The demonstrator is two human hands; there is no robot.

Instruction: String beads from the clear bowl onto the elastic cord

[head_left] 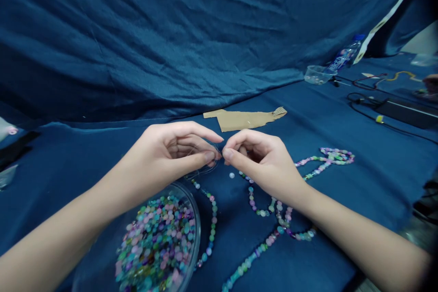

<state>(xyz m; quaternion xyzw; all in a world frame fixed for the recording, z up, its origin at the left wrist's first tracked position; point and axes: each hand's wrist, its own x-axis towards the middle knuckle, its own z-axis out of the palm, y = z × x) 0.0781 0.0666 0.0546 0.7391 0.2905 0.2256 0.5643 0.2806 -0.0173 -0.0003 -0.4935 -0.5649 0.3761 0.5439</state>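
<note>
My left hand (pixel 181 150) is curled at the centre, with a loose coil of clear thread (pixel 203 169) held among its fingers. Close against its fingertips, my right hand (pixel 260 155) pinches with thumb and index finger; whatever sits in that pinch is too small to make out. A long string of coloured beads (pixel 246 264) winds over the blue cloth below and right of my hands, and another stretch (pixel 214 219) curves beside the bowl. The clear bowl (pixel 198 232) at lower left holds many mixed beads (pixel 157 242). One pale bead (pixel 232 175) lies loose under my right hand.
Torn brown cardboard (pixel 242 119) lies beyond my hands. At the back right are a clear plastic cup (pixel 318 75), a bottle (pixel 346 54), cables and a dark flat device (pixel 409 113). Blue cloth (pixel 153 32) hangs behind. Part of a hand shows at the far right edge.
</note>
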